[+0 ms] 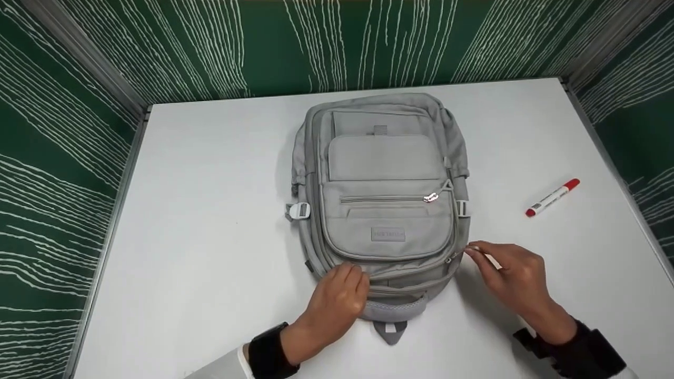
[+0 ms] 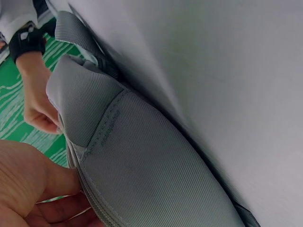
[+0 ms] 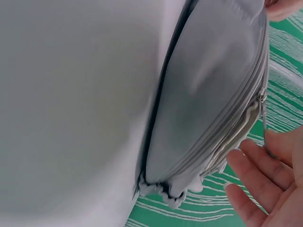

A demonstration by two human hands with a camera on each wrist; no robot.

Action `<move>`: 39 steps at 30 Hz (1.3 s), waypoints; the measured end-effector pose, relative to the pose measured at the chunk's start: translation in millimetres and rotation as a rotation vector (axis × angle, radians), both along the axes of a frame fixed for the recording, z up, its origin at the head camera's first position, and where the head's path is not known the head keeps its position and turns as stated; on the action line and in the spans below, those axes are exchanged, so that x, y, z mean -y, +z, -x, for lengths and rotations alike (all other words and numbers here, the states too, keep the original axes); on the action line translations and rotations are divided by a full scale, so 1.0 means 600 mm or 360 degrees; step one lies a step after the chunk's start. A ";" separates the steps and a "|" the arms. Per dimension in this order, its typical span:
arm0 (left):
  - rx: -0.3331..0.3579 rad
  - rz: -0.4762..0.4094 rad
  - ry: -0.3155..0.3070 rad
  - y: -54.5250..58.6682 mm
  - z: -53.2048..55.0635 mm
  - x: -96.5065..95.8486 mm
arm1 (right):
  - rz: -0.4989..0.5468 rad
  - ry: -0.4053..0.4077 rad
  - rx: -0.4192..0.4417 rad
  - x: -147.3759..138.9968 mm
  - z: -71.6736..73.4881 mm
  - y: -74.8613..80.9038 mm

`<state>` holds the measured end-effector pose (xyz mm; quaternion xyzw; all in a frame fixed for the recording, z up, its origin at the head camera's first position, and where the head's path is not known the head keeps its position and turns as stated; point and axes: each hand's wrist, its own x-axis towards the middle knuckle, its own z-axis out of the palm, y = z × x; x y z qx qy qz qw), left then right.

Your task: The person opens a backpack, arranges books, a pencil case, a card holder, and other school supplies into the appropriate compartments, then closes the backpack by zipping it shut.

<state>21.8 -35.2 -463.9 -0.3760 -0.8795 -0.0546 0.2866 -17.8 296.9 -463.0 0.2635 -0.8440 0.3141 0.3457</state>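
A grey backpack (image 1: 387, 158) lies flat on the white table, its top handle (image 1: 392, 312) toward the person. At the backpack's near left edge, my left hand (image 1: 339, 300) grips the fabric beside the zipper; in the left wrist view its thumb (image 2: 61, 182) presses against the seam. By the near right edge, my right hand (image 1: 513, 271) pinches a metal zipper pull (image 1: 457, 255) between thumb and finger. The right wrist view shows that pull (image 3: 264, 116) stretched away from the bag, with the zipper gaping below the slider.
A red-and-white marker (image 1: 553, 198) lies on the table (image 1: 210, 210) to the right of the backpack. Another zipper pull (image 1: 432, 197) hangs on the front pocket. Green walls (image 1: 274, 47) with white lines enclose the table at the back and sides.
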 end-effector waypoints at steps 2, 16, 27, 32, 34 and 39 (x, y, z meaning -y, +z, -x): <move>-0.0017 -0.0006 -0.0002 -0.001 0.001 0.000 | -0.0033 -0.0035 -0.0026 -0.007 0.012 0.000; -0.0033 0.0013 -0.0007 0.002 0.002 0.003 | -0.0158 -0.0122 0.0113 -0.041 0.087 0.008; 0.0028 0.0036 0.0039 0.002 0.000 0.004 | -0.0271 -0.0125 0.0013 -0.046 0.178 0.022; 0.0012 0.0034 0.0044 0.001 0.000 0.004 | -0.0375 -0.0147 0.0025 -0.044 0.217 0.035; 0.0008 0.0036 0.0046 0.000 -0.001 0.004 | -0.0409 -0.0154 0.0047 -0.043 0.229 0.040; 0.0011 0.0053 0.0052 0.000 -0.001 0.003 | -0.0419 -0.0176 0.0121 -0.044 0.252 0.044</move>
